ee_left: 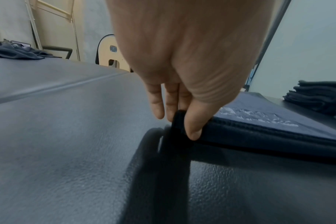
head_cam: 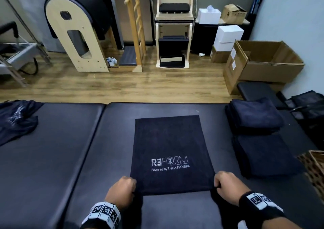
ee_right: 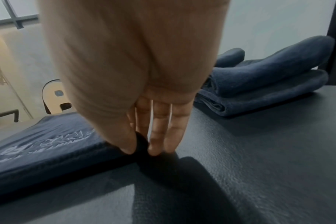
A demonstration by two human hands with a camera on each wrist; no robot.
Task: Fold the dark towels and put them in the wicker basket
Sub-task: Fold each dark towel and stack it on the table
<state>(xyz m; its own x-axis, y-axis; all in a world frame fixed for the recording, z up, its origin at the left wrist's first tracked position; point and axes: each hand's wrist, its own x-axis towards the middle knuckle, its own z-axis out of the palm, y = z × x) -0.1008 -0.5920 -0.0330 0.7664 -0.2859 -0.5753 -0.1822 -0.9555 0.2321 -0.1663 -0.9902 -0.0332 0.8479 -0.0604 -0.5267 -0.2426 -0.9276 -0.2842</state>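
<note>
Two hands, left hand [head_cam: 122, 188] and right hand [head_cam: 228, 185], each pinch a near corner of the towel [head_cam: 170, 151] between fingers [ee_left: 194, 124], probably keeping the edge taut to fold it away across the surface [head_cam: 70, 158].

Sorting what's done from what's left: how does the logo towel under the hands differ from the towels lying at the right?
The logo towel lies spread flat, alone, its white print showing; the towels at the right are folded thick and stacked, no print visible. The left hand and right hand each pinch a near corner of the logo towel; nothing touches the stack. Both are dark and lie on the padded table.
</note>
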